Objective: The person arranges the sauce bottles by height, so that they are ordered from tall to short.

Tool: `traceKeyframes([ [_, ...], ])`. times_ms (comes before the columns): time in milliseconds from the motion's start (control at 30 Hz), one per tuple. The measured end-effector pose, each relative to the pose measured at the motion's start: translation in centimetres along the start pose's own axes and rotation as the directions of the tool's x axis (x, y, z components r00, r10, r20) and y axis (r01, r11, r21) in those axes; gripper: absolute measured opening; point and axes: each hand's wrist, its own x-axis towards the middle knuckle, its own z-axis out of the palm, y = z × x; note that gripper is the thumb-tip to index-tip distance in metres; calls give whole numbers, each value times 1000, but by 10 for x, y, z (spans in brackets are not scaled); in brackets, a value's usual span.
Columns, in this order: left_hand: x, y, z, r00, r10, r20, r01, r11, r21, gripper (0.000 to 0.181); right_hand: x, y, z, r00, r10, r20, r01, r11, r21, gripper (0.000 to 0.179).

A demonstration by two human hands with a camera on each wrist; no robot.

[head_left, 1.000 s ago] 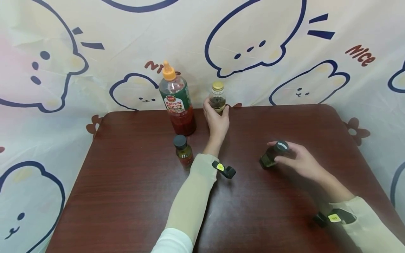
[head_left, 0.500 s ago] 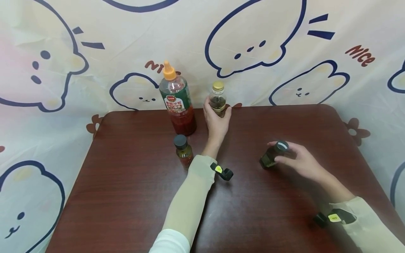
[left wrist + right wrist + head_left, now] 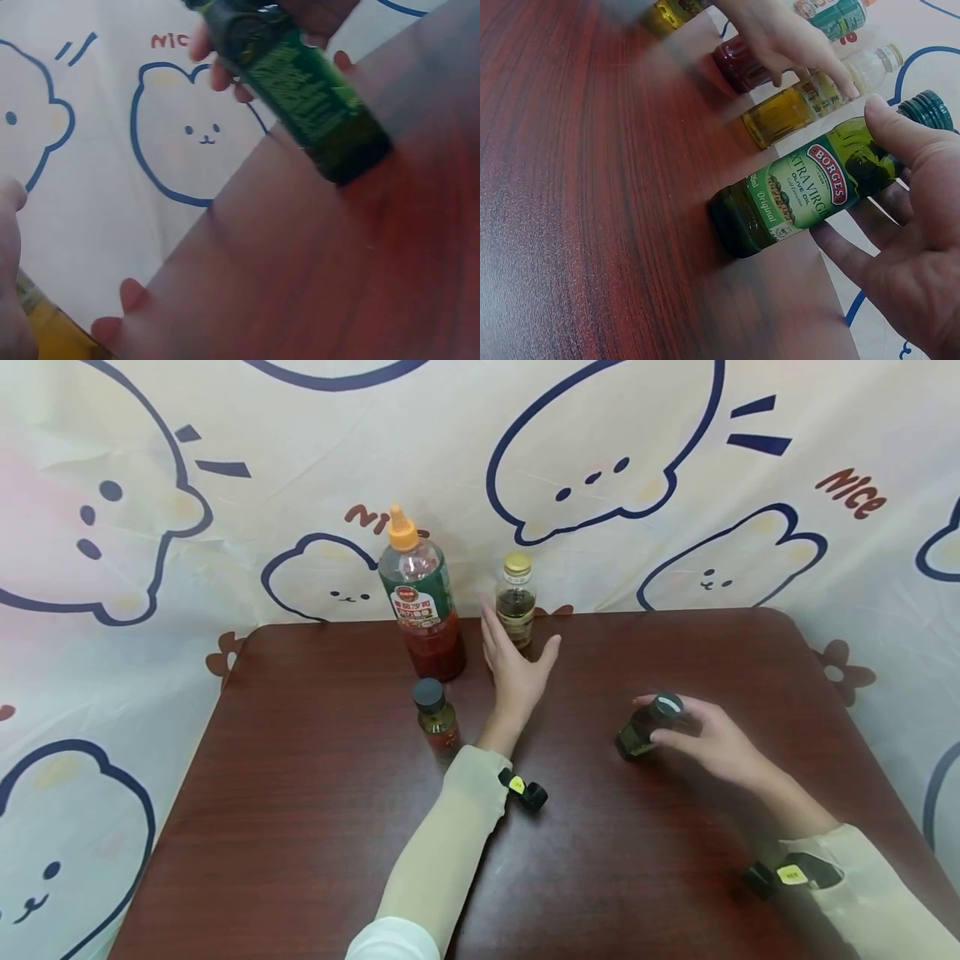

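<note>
At the table's far edge stands a clear oil bottle (image 3: pixel 516 612) with a yellow cap and amber liquid. My left hand (image 3: pixel 517 677) is just in front of it, thumb and fingers spread apart, fingertips close to its left side. In the right wrist view, the oil bottle (image 3: pixel 774 118) overlaps the left fingers. My right hand (image 3: pixel 712 743) holds a dark green olive oil bottle (image 3: pixel 799 184) between thumb and fingers, near its neck. Its green label reads "Borges Extra Virgin Olive Oil", and its base is at the tabletop.
Left of the oil bottle stands a tall ketchup squeeze bottle (image 3: pixel 420 610) with an orange nozzle. A small dark-capped bottle (image 3: pixel 438 725) is in front of it, close to my left forearm. Behind the brown table (image 3: pixel 315 810) hangs a cartoon-printed cloth (image 3: pixel 585 568).
My left hand has let go of the yellow-capped oil bottle; its fingers have spread and it has drawn back slightly toward me. The right hand and olive oil bottle stay in place.
</note>
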Motion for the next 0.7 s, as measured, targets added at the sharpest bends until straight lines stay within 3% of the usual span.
traceKeyframes([
  [433, -31, -3, -2, 998, 17, 61, -21, 997, 70, 114, 0, -2, 1, 1000, 30, -1, -30, 1000, -6, 45],
  [700, -41, 4, -9, 991, 76, 107, -86, 992, 97, 112, 0, -3, 1, 1000, 22, -8, -22, 1000, -21, 45],
])
